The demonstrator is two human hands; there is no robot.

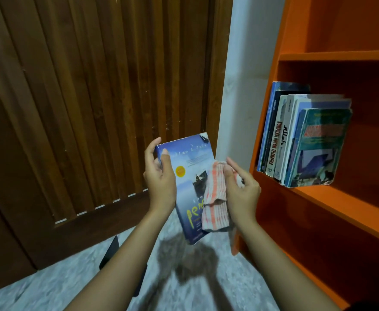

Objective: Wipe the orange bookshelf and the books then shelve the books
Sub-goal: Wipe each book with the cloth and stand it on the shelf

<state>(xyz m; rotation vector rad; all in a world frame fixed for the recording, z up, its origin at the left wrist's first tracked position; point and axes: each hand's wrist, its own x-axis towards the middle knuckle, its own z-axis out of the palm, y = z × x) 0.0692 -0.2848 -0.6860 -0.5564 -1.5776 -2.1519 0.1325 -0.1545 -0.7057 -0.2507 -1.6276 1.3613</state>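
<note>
To the left of the orange bookshelf, the left hand grips a blue book by its upper left edge, with the thumb on the cover. The book is held in the air, tilted, near the bookshelf's left side. The right hand holds an orange and white checked cloth against the right part of the cover. Inside the bookshelf, a row of books stands upright at the left end of one shelf. Further left of the bookshelf are a white wall and a brown wooden door.
</note>
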